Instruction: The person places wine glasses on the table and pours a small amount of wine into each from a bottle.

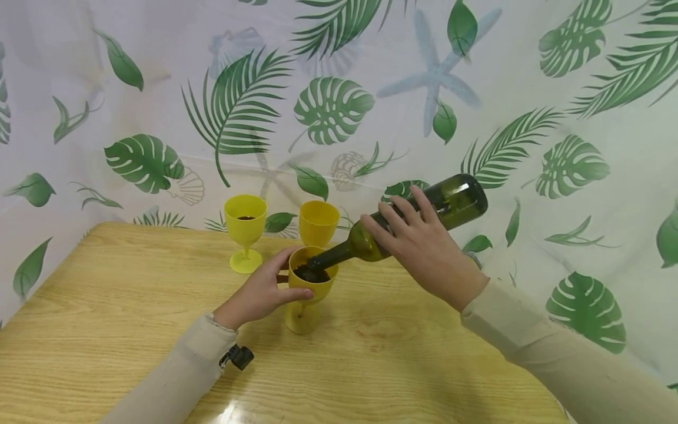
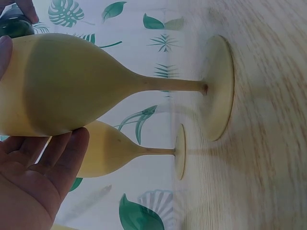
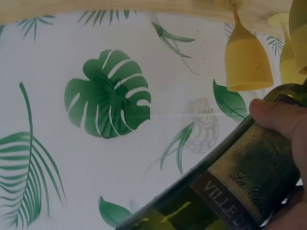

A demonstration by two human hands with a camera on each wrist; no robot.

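Observation:
A yellow plastic wine goblet (image 1: pixel 319 290) stands upright on the wooden table, with dark liquid in its bowl. My left hand (image 1: pixel 261 292) holds this goblet by the bowl, thumb at the near side. In the left wrist view, the liquid shows as a darker zone through the wall of the goblet (image 2: pixel 76 81). With my right hand (image 1: pixel 424 252) I grip a green glass wine bottle (image 1: pixel 365 242) round its body. The bottle tilts down to the left, its mouth inside the goblet's rim. Its label (image 3: pixel 249 177) faces the right wrist camera.
Behind stand two more yellow goblets: the left one (image 1: pixel 245 227) has some dark liquid in it, and the other (image 1: pixel 319 224) is right behind the held goblet. A leaf-patterned curtain (image 1: pixel 339 165) hangs along the far edge of the wooden table (image 1: pixel 381 365).

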